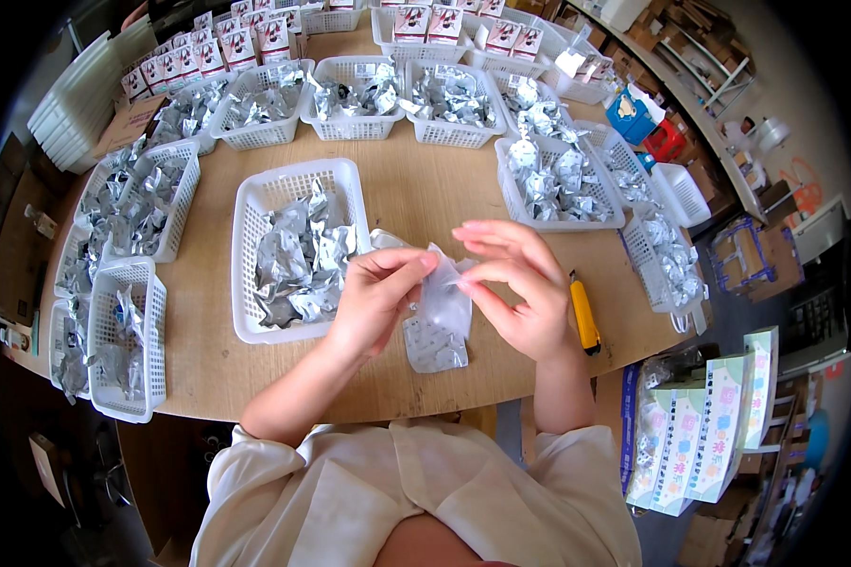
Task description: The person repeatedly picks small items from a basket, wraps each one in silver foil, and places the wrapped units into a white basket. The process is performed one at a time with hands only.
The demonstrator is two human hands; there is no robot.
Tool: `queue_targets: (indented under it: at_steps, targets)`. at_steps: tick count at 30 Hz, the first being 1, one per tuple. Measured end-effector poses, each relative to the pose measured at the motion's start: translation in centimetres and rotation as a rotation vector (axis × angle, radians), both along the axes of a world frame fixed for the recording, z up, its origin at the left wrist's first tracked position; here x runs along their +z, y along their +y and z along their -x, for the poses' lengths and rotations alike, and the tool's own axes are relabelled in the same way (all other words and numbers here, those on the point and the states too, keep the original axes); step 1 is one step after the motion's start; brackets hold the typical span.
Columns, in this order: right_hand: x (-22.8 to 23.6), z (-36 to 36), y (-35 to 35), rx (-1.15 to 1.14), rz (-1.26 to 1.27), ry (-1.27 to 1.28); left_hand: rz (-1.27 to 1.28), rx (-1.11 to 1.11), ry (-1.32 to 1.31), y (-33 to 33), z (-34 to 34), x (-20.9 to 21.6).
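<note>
A small translucent plastic bag is stretched upright between my two hands over the front of the table. My left hand pinches its upper left edge between thumb and fingers. At the opposite edge my right hand grips the bag with thumb and forefinger, its other fingers raised. Beneath the bag lies a clear packet with pale contents, partly covered. A white perforated basket of crumpled silver foil packets stands just left of my hands. Something whitish behind the bag is mostly hidden by my fingers.
A yellow utility knife lies right of my right hand. More baskets of foil packets, such as one at the back and one at right, ring the wooden table. Printed cartons stand off the right edge.
</note>
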State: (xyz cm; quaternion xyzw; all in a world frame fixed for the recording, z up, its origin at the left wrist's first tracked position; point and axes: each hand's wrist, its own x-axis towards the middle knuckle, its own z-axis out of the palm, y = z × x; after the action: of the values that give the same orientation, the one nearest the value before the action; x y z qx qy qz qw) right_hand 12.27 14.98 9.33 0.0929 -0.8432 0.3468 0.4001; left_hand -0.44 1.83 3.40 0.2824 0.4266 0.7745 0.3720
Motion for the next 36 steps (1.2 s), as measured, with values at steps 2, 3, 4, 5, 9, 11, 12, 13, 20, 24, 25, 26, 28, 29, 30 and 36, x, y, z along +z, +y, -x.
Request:
queue_targets:
  at_steps: [2,3,4,5,9,11,12,13,20,24,25,26,28,29,30,36]
  targets:
    - [0.1,-0.2,-0.2,-0.053,0.008,0.015,-0.032,0.338,0.588,-0.1,-0.4,1.8]
    - [0.2,-0.3,-0.2,-0.079,0.012,0.022,-0.072,0.429,0.806,-0.3,-0.2,2.6]
    - [0.1,-0.3,-0.4,-0.072,0.028,0.030,-0.111,0.520,1.026,-0.6,0.1,3.2]
    - [0.1,-0.3,-0.5,-0.065,0.044,0.037,-0.150,0.609,1.245,-0.8,0.3,3.6]
    - [-0.1,-0.4,-0.9,-0.026,0.115,0.026,-0.101,0.373,0.706,-1.2,0.0,3.8]
    - [-0.3,-0.5,-1.3,0.016,0.261,0.000,-0.082,0.432,0.873,-1.3,0.2,3.9]
    - [-0.3,-0.5,-1.9,0.051,0.388,-0.013,-0.073,0.457,0.967,-1.6,-0.1,4.4]
    - [-0.5,-0.4,-2.0,0.070,0.447,-0.042,-0.062,0.483,1.061,-1.9,-0.3,4.9]
    - [-1.4,-0.3,-1.2,-0.010,0.394,-0.064,-0.121,0.276,0.772,-1.7,0.1,3.9]
    - [-0.6,-0.3,-1.6,-0.094,0.375,-0.002,-0.113,0.242,0.514,-1.5,-0.2,3.6]
    - [-0.3,-0.2,-1.9,-0.086,0.361,-0.014,-0.113,0.246,0.498,-1.5,-0.4,3.7]
    - [-0.1,0.1,-2.2,-0.078,0.346,-0.025,-0.113,0.249,0.482,-1.5,-0.6,3.8]
    - [0.5,0.0,-1.7,-0.059,0.161,-0.065,-0.136,0.230,0.460,-1.5,-0.6,3.7]
    - [0.4,0.0,-1.4,-0.043,0.209,-0.058,-0.159,0.207,0.454,-1.4,-0.4,3.6]
    - [0.1,-0.1,-1.1,-0.028,0.258,-0.052,-0.182,0.185,0.448,-1.3,-0.2,3.4]
    - [1.2,0.2,-0.6,-0.098,0.161,-0.127,-0.085,-0.192,0.072,-1.6,0.7,1.9]
